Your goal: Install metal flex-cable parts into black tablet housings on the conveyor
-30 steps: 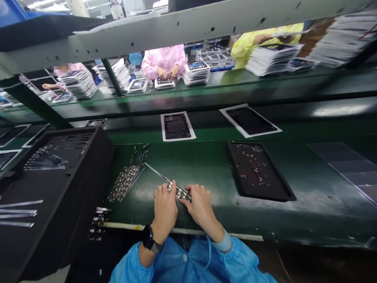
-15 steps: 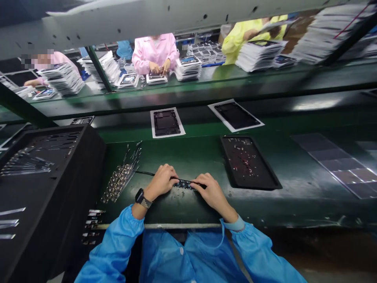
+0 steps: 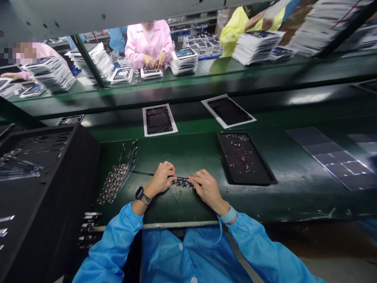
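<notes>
Low over the green bench, a narrow circuit board strip (image 3: 182, 182) spans the gap between my two hands. My left hand (image 3: 163, 177) is closed, thumb and fingers pinching its left end. At the right end, the thumb and fingertips of my right hand (image 3: 206, 187) are pressed together on it. A thin dark strip like a cable (image 3: 141, 172) sticks out to the left from under my left hand; how it joins the board is hidden. Left of my hands lies a group of similar small boards (image 3: 113, 182) with thin tails pointing away from me.
A black tray (image 3: 246, 159) with small loose parts lies to the right. Beyond are two dark panels, a left one (image 3: 159, 120) and a right one (image 3: 229, 111), on white sheets. A black foam box (image 3: 79, 165) stands at left, clear film sheets (image 3: 330, 157) far right. Co-workers sit opposite.
The view has shifted slightly, so the bench things sit a little further left. My right fingers have shifted along the board's upper edge and more of the board's face shows. Both hands keep hold.
</notes>
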A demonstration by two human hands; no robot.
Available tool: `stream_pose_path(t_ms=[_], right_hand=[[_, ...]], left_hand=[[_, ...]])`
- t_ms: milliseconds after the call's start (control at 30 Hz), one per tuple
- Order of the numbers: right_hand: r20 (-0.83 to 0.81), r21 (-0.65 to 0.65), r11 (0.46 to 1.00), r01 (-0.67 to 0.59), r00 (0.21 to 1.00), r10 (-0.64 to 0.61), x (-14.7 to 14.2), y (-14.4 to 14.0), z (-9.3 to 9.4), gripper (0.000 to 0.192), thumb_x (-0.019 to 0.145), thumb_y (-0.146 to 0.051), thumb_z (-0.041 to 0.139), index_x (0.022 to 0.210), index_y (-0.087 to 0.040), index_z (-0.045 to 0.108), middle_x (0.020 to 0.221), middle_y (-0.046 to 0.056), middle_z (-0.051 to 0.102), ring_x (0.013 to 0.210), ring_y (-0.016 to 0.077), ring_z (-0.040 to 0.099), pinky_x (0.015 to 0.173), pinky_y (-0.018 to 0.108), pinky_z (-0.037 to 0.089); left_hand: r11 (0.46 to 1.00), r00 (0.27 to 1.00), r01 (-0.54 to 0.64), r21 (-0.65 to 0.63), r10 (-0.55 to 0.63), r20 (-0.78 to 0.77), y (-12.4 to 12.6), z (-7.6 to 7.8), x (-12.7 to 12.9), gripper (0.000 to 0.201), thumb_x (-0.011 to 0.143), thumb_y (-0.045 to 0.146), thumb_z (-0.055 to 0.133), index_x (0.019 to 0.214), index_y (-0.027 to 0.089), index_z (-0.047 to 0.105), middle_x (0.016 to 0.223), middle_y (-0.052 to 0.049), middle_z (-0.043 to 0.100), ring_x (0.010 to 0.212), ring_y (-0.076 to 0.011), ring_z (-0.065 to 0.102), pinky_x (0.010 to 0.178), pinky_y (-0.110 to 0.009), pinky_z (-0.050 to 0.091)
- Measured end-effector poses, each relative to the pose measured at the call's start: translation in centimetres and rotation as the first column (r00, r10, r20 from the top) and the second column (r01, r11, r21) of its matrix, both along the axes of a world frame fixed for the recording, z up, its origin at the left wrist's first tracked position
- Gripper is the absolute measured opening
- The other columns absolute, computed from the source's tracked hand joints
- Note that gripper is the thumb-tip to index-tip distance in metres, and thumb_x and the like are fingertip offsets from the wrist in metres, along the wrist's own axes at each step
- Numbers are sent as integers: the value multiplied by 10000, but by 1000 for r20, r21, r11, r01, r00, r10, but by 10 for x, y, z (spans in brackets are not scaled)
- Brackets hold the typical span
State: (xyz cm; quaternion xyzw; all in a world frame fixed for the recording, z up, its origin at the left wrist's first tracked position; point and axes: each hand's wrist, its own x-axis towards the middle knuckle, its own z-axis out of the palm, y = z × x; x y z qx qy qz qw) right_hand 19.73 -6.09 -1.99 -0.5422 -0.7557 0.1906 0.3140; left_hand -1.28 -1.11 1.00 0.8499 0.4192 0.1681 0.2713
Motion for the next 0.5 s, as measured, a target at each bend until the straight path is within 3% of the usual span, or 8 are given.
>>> stream_pose_path(t_ms=[167, 400, 500], right_hand=[[-16, 12, 1000, 10, 1000, -10, 3, 1, -3, 318, 981, -354, 512, 884, -240, 793, 765, 80, 679, 803, 242, 537, 728, 383, 468], [-5, -25, 999, -31, 1000, 31, 1, 7, 5, 242, 948, -366, 579, 929, -254, 792, 847, 77, 654, 851, 239, 546, 760, 388, 459], [-9, -37, 997, -69, 998, 69, -7, 12, 6, 229, 938, -351, 605, 842, -246, 784, 835, 65, 686, 849, 232, 562, 774, 385, 444]], left_hand=[[999, 999, -38, -2, 38, 31, 1, -2, -18, 82, 884, 231, 654, 890, 189, 723, 996, -61, 666, 989, -215, 539, 889, -378, 395], [995, 995, -71, -70, 76, 66, 3, -6, -28, 144, 833, 143, 678, 699, 174, 634, 883, -37, 619, 913, -195, 524, 858, -350, 407], [995, 993, -76, -67, 81, 83, 4, -6, -26, 186, 830, 125, 671, 659, 170, 614, 854, -34, 609, 898, -190, 520, 855, -346, 404]])
